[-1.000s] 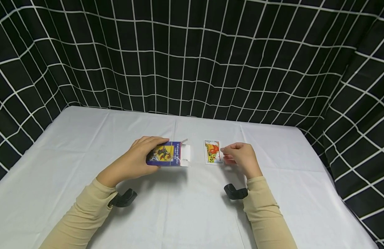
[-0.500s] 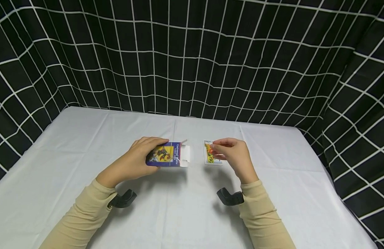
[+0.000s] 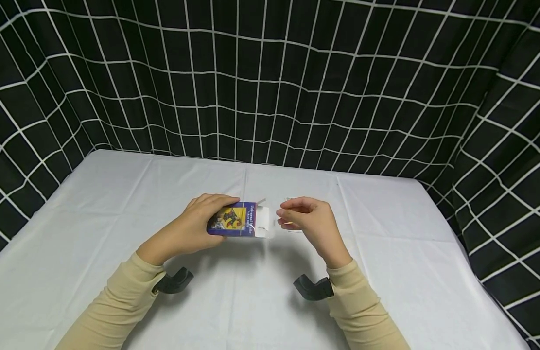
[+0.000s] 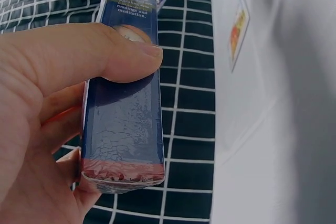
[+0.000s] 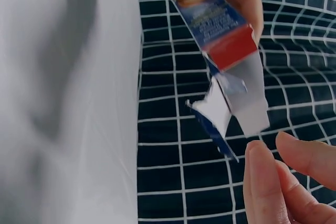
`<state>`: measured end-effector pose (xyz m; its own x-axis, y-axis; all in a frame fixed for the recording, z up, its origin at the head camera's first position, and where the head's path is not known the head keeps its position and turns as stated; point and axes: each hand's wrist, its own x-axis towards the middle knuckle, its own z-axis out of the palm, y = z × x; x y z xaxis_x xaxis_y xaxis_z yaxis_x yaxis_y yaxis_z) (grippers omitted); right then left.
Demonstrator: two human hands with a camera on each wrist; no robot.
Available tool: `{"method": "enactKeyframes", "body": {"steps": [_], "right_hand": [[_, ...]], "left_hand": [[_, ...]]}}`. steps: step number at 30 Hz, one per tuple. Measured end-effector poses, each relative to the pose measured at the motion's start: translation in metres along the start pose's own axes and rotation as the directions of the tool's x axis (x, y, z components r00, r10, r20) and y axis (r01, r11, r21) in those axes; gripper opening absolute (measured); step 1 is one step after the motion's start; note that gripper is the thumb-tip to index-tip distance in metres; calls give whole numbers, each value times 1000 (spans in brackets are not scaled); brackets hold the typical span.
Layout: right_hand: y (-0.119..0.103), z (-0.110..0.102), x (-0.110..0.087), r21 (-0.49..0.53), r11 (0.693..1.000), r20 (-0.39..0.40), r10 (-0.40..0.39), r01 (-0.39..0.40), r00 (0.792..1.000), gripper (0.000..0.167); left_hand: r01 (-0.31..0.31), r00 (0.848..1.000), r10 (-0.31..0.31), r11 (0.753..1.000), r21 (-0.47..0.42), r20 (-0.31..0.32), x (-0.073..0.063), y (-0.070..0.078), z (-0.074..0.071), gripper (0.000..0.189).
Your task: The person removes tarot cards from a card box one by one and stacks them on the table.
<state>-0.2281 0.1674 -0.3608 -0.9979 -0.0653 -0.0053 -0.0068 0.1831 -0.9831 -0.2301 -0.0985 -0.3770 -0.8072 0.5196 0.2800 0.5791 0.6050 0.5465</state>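
Observation:
A blue tarot deck box [image 3: 230, 218], lettered "Universal Waite Tarot Deck", is gripped by my left hand [image 3: 193, 226] across its closed end. In the left wrist view the thumb [image 4: 131, 53] presses on its narrow side. The box's right end is open, its white flap [image 5: 247, 87] sticking out towards my right hand [image 3: 306, 221]. That hand hovers just short of the flap, thumb and fingertips slightly apart with nothing visible between them. A tarot card [image 4: 238, 32] with an orange and yellow picture lies on the white cloth; from the head view my right hand covers most of it.
A white cloth [image 3: 165, 194] with creases covers the table. Black fabric with a white grid [image 3: 270, 87] stands behind it and along both sides. Black wrist-worn devices [image 3: 313, 288] sit at both sleeves.
My right hand has moved left from beside the card, over it, to the box's open end. The card stays on the cloth. My left hand and the box have hardly moved.

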Motion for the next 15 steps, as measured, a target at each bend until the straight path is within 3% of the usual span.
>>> {"method": "enactKeyframes", "body": {"steps": [15], "right_hand": [[2, 16, -5, -14, 1000, 21, 10, -9, 1000, 25]], "left_hand": [[-14, 1000, 14, 1000, -5, 15, 0, 4, 5, 76]]}}
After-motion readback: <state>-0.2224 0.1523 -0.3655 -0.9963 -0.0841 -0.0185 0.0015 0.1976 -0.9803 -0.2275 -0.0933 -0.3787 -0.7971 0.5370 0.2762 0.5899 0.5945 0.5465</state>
